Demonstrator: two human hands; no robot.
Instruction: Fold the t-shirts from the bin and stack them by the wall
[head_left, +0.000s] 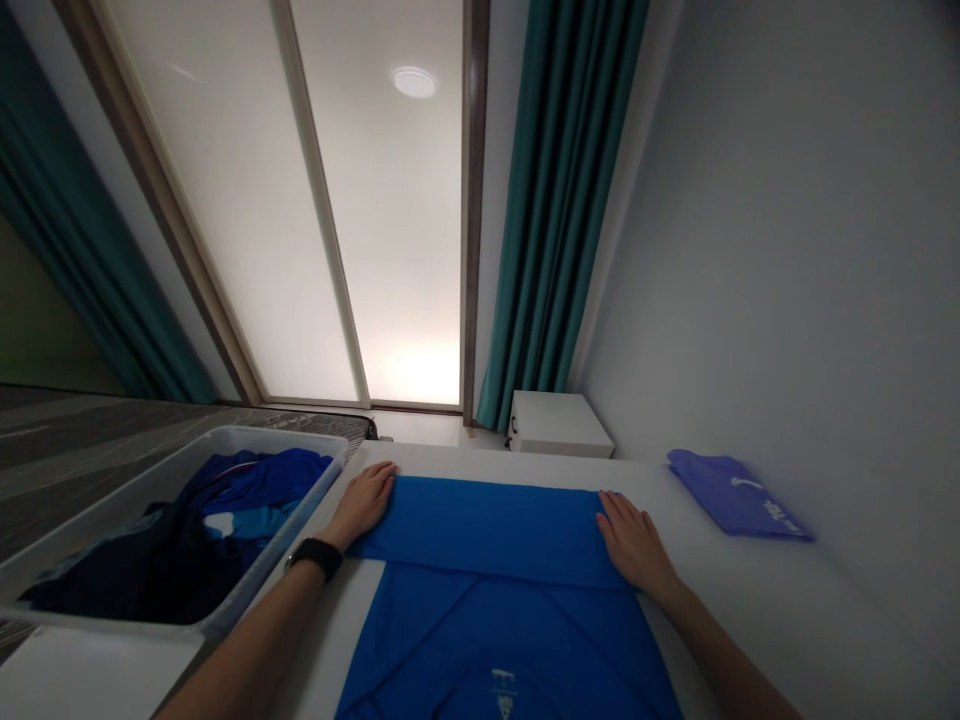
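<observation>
Blue, partly folded shirt (510,590).

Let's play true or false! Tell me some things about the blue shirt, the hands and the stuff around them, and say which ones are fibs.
1. Both hands, left and right, touch the blue shirt. True.
2. The black watch is on the right wrist. False: it is on the left wrist.
3. There are clothes inside the bin. True.
4. The purple cloth is inside the bin. False: it lies on the white table, to the right of the shirt.
5. The curtains are bright red. False: they are blue-green.
</observation>
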